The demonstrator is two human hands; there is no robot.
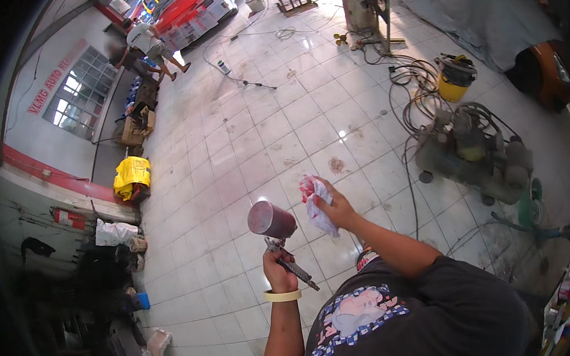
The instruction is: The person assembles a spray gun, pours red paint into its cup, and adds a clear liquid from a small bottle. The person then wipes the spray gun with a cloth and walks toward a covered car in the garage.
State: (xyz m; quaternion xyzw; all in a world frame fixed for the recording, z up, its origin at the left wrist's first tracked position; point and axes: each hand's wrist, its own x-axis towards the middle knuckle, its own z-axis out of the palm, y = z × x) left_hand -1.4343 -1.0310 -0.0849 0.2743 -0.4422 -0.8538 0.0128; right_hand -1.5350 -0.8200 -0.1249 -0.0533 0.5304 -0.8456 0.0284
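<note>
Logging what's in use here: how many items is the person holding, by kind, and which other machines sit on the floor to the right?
Spray gun with cup, left hand: 1
Stained rag, right hand: 1
Air compressor: 1
Yellow vacuum canister: 1
Total: 4

Head-worn fisheye camera looks steeply down, close above the hands.

Dark grey short-sleeved T-shirt [442,306]; front print [357,314] in pink and pale tones, bordered by blue-and-white checks. Pale yellow band [282,296] on left wrist, just below the fingers [272,258]. Forearms bare; right wrist unadorned.
</note>
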